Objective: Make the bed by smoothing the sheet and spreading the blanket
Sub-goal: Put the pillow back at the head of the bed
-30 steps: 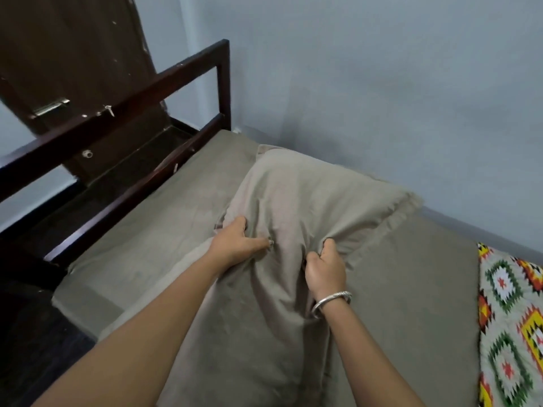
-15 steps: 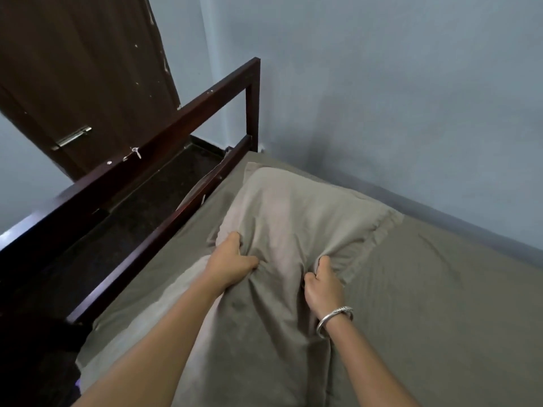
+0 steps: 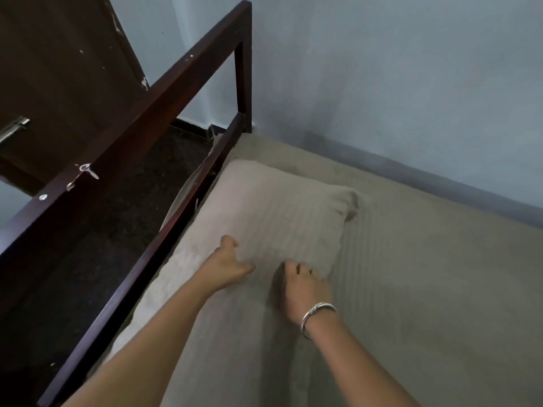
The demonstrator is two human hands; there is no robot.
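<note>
Beside the headboard, the left hand is resting loosely curled against the pillow, while the right hand is pressing half-open fingers at its edge. Rightward, the sheet is lying mostly smooth; no blanket is showing, so spreading it is remaining.

Matt cloth sheet, glossy wooden frame

Both arms outstretched; left hand fingers curled, right hand palm-down.
</note>
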